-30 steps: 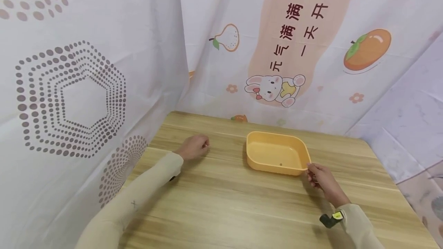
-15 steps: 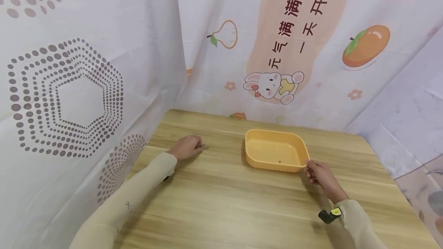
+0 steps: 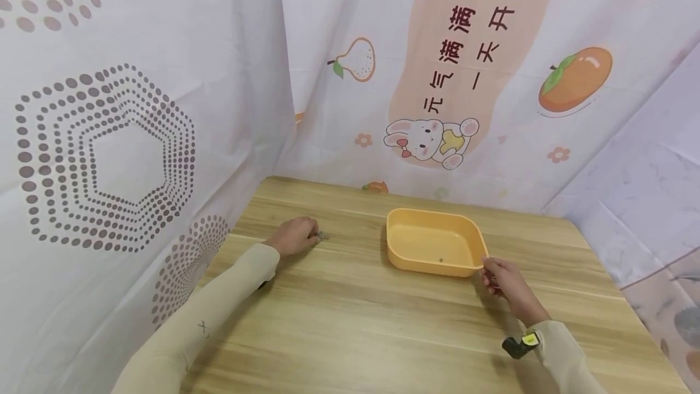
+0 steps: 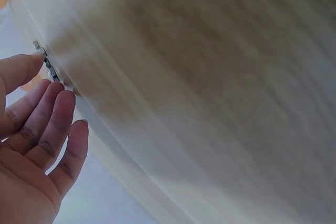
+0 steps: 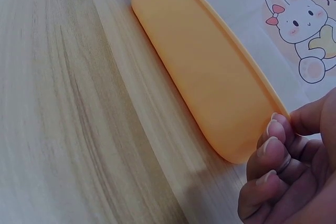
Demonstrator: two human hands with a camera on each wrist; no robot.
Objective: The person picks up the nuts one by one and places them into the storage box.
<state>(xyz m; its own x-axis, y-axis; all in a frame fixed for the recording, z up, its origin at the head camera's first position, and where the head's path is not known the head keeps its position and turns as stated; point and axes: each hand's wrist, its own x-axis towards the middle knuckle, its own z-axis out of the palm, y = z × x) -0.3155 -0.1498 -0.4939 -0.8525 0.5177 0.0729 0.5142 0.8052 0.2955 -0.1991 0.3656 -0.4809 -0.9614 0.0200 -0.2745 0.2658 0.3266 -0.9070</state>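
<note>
A cluster of small silvery metal pieces (image 3: pixel 322 236) lies on the table; their exact kind is too small to tell. My left hand (image 3: pixel 294 237) is over the table at the cluster's left side. In the left wrist view its thumb and fingers (image 4: pixel 63 111) stand apart, with the metal pieces (image 4: pixel 50 66) between their tips; no firm grip shows. My right hand (image 3: pixel 508 287) pinches the near right corner of a yellow plastic tray (image 3: pixel 434 267), thumb on the rim and fingers curled below it. Inside the tray sits one tiny dark piece (image 3: pixel 441 260).
The wood-grain table (image 3: pixel 350 333) spans the space in front of me. Printed white curtains hang on the left (image 3: pixel 131 163) and at the back (image 3: pixel 333 138), with another at the right. A small black device (image 3: pixel 519 344) is on my right wrist.
My left hand has drawn back a little to the left, and the metal pieces show beyond its fingertips. The right hand and tray stay in place.
</note>
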